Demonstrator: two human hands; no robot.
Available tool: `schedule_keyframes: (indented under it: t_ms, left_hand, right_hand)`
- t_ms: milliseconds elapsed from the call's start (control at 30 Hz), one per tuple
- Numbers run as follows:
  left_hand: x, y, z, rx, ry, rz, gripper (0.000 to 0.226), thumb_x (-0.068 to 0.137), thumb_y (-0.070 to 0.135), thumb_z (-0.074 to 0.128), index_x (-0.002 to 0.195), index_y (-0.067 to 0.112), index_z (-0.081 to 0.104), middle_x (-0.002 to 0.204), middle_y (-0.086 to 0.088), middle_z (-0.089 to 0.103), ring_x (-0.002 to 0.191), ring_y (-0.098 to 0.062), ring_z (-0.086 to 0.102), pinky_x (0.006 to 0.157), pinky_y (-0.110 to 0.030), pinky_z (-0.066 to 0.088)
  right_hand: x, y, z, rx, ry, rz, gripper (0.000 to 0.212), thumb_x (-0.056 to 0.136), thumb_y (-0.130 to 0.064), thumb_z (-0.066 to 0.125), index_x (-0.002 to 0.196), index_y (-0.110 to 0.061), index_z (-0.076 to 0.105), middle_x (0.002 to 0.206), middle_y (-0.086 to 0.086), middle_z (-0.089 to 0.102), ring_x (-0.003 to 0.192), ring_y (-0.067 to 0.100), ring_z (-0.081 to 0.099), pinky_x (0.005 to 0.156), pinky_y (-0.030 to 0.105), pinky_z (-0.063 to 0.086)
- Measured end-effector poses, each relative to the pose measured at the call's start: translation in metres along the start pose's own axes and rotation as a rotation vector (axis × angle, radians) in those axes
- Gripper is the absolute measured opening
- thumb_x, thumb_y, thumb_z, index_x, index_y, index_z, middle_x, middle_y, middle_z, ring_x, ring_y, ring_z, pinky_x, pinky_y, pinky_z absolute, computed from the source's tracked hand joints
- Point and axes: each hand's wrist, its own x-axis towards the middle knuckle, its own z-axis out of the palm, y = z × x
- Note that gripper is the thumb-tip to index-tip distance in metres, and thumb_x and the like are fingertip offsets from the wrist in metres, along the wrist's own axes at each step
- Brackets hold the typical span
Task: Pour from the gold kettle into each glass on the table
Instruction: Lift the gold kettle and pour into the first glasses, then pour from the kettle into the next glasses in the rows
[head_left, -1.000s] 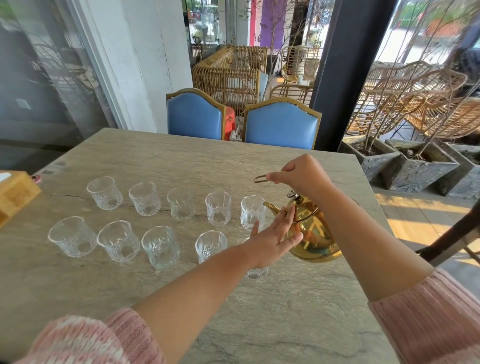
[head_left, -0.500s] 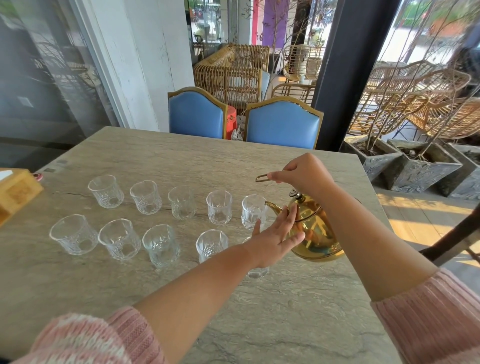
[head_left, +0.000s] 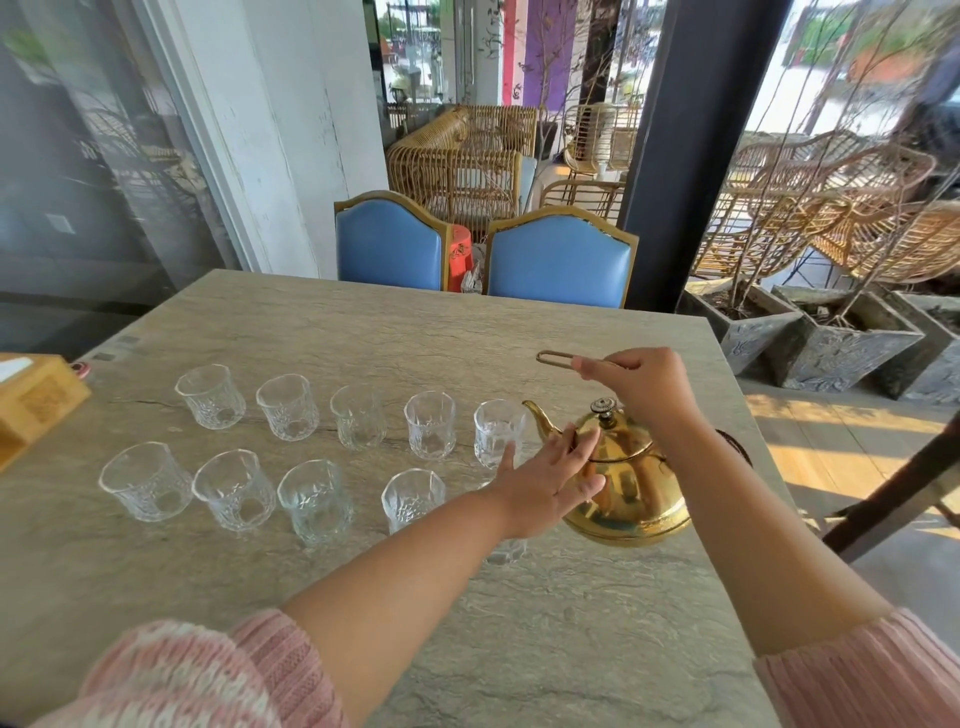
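Right now the gold kettle hangs just above the right side of the bench, its body tilted a little and its curved spout aimed left at the glasses. Up top, the right hand has its grip closed around the thin wire handle, whose looped end pokes out to the left of the fingers. Down below, the left hand is flat and open, fingers spread, palm pressed against the kettle's near side just under the spout. Beside the spout tip stands the rightmost glass of the far row; four more glasses run left from it. A near row sits closer, with one glass just left of the left wrist and another mostly hidden under that forearm. Whether any glass holds liquid, I cannot tell. Off at the left edge sits a wooden box. Beyond the far edge, two blue chairs face in.
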Motion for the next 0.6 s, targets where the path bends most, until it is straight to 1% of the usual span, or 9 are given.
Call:
schedule_keyframes:
  t_ms: [33,67,100,133,200,300,433,533,600]
  left_hand:
    - [0.001,0.003,0.000,0.027,-0.004,-0.005,0.059,0.092,0.067,0.007,0.138,0.050,-0.025,0.157,0.010,-0.025,0.146,-0.011,-0.017,0.111,-0.054,-0.021]
    - [0.001,0.006,-0.001,0.057,-0.005,-0.007,0.059,0.091,0.068,0.007,0.139,0.050,-0.024,0.157,0.010,-0.023,0.146,-0.011,-0.016,0.111,-0.054,-0.021]
    - [0.001,0.010,-0.002,0.090,-0.002,-0.006,0.060,0.091,0.068,0.007,0.140,0.050,-0.022,0.158,0.010,-0.021,0.147,-0.011,-0.014,0.110,-0.053,-0.022]
    - [-0.001,0.014,-0.003,0.119,0.005,-0.002,0.060,0.091,0.068,0.009,0.141,0.050,-0.019,0.159,0.009,-0.018,0.147,-0.012,-0.012,0.109,-0.051,-0.022]
    - [-0.008,0.022,-0.005,0.131,0.032,0.010,0.061,0.093,0.065,0.013,0.145,0.048,-0.013,0.161,0.007,-0.011,0.148,-0.012,-0.007,0.109,-0.049,-0.021]
    - [-0.027,0.039,-0.006,0.084,0.068,0.037,0.060,0.095,0.062,0.017,0.148,0.048,-0.007,0.162,0.007,-0.009,0.148,-0.012,-0.002,0.110,-0.047,-0.021]
    - [-0.058,0.063,0.000,0.034,0.081,0.051,0.061,0.096,0.060,0.020,0.149,0.046,-0.007,0.161,0.003,-0.014,0.149,-0.013,-0.001,0.111,-0.044,-0.021]
    - [-0.086,0.072,0.008,-0.017,0.080,0.057,0.063,0.096,0.060,0.022,0.149,0.047,-0.009,0.161,0.004,-0.018,0.149,-0.013,-0.004,0.113,-0.044,-0.018]
    - [-0.104,0.072,0.011,-0.012,0.071,0.069,0.064,0.095,0.061,0.022,0.148,0.048,-0.011,0.160,0.007,-0.022,0.149,-0.013,-0.006,0.113,-0.044,-0.017]
  right_hand:
    - [-0.005,0.002,-0.005,0.028,0.022,0.012,0.043,0.068,-0.049,0.076,0.073,-0.006,0.076,0.060,0.012,0.064,0.054,0.028,0.055,0.058,0.033,0.048]
    - [-0.010,0.003,-0.011,0.063,0.038,0.024,0.037,0.069,-0.047,0.077,0.071,-0.010,0.076,0.060,0.009,0.068,0.057,0.026,0.061,0.060,0.033,0.052]
    - [-0.016,0.005,-0.016,0.108,0.049,0.038,0.031,0.069,-0.046,0.077,0.069,-0.015,0.076,0.053,-0.001,0.068,0.052,0.016,0.063,0.060,0.031,0.050]
    - [-0.022,0.006,-0.022,0.157,0.054,0.051,0.026,0.069,-0.045,0.077,0.068,-0.019,0.075,0.042,-0.009,0.061,0.041,0.005,0.058,0.060,0.027,0.048]
    - [-0.034,0.007,-0.032,0.223,0.061,0.071,0.024,0.070,-0.044,0.076,0.068,-0.020,0.073,0.029,-0.016,0.045,0.027,-0.001,0.040,0.062,0.025,0.045]
    - [-0.053,0.000,-0.046,0.261,0.074,0.083,0.031,0.067,-0.049,0.077,0.065,-0.018,0.073,0.028,-0.013,0.036,0.026,0.001,0.029,0.058,0.026,0.039]
    - [-0.075,-0.014,-0.061,0.284,0.060,0.096,0.065,0.055,-0.054,0.080,0.071,0.007,0.064,0.033,-0.012,0.029,0.030,0.003,0.022,0.054,0.028,0.033]
    - [-0.099,-0.023,-0.065,0.314,0.028,0.076,0.052,0.051,-0.051,0.082,0.057,-0.006,0.055,0.038,-0.008,0.030,0.032,0.004,0.023,0.043,0.022,0.027]
    - [-0.115,-0.028,-0.062,0.310,0.023,0.065,0.049,0.053,-0.048,0.082,0.059,-0.008,0.054,0.042,-0.004,0.029,0.033,0.006,0.022,0.041,0.021,0.025]
